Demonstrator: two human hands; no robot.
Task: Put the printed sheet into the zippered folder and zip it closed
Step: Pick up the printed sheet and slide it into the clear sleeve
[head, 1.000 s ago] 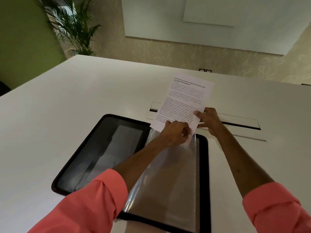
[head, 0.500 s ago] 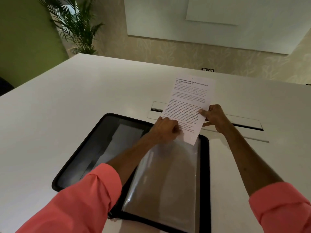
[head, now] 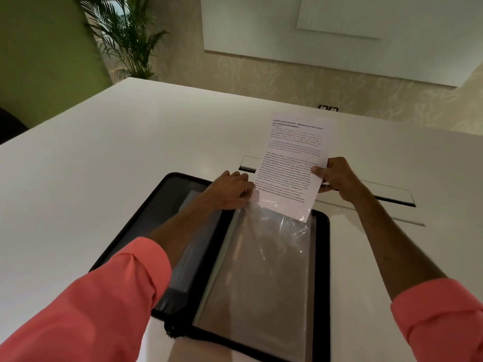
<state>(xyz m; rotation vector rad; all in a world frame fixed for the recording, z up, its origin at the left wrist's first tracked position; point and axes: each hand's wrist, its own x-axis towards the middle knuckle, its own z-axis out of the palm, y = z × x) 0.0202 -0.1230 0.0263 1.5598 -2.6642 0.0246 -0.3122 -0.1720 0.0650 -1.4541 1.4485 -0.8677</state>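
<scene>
A black zippered folder lies open flat on the white table, with clear plastic sleeves on its right half. The printed sheet stands tilted above the folder's far edge, its bottom corner slipped into the top sleeve's mouth. My right hand pinches the sheet's right edge. My left hand rests on the sleeve's top left corner, fingers holding the plastic at the opening.
A long cable slot with a flap runs across the white table just behind the folder. A potted palm and a green wall stand beyond the far left corner. Wall sockets sit behind the table.
The sheet's lower edge has dropped and shifted right into the sleeve opening. My left hand slid left to the sleeve's corner. My right hand stayed on the sheet's right edge.
</scene>
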